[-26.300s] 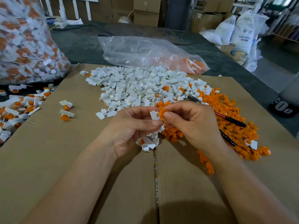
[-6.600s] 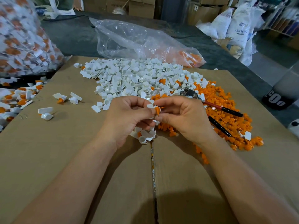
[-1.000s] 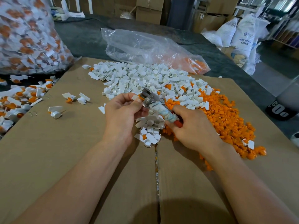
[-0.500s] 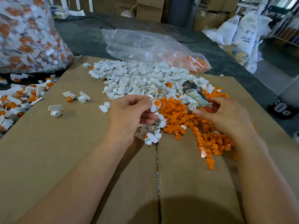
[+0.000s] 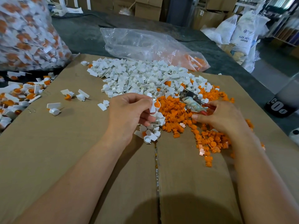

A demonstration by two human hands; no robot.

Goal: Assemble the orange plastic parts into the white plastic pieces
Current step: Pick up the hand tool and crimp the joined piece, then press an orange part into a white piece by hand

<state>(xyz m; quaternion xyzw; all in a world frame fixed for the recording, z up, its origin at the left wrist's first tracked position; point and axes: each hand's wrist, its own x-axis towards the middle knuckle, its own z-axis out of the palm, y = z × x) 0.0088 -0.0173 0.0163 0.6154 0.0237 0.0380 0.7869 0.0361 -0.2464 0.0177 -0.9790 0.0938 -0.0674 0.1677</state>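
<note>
The left hand hovers above the middle of a flat brown cardboard sheet; its thumb and curled fingers pinch a small white plastic piece with a flat tab, and a round orange plastic part sits in the cup of that piece, just past the fingertips. The right hand lies low over a loose heap of orange plastic parts on the right half of the sheet; its thumb and fingers are curled round the red handles of a pair of metal pliers, whose worn head rests on the heap and points away towards the far left. Beyond both hands a broad pile of white plastic pieces spreads over the far part of the sheet and touches the orange heap along its right edge; a small cluster of white pieces lies just under the left hand. Three joined white-and-orange pieces lie apart on the left of the sheet; many more are scattered off its left edge, below a bulging clear bag of such pieces. A slack clear plastic bag with a few orange parts in its right corner lies behind the white pile on a dark grey cloth; white sacks and brown cartons stand further back.
</note>
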